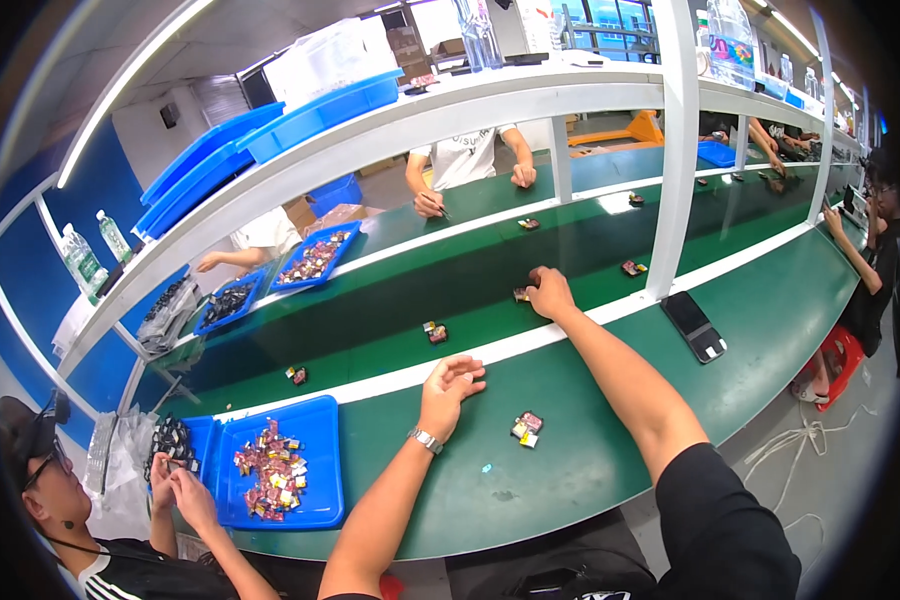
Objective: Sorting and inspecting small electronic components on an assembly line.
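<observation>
My right hand (550,294) reaches over the white rail to the dark green belt. Its fingers close on a small dark part with a yellowish patch (521,295), partly hidden by the fingertips. My left hand (452,390) is above the green worktable's (610,420) rail-side edge, palm turned inward, fingers apart and holding nothing; a metal-banded watch (426,440) is on that wrist. Between my forearms, a small cluster of dark red, yellow and white parts (527,429) lies on the worktable. Similar parts (435,332) sit spaced along the belt.
A blue tray (332,450) of similar parts stands left of my left forearm, beside a co-worker's hands (182,488). A black phone-like device (694,327) lies right of my right arm, near a white post (678,150). Other people sit across the belt. A shelf runs overhead.
</observation>
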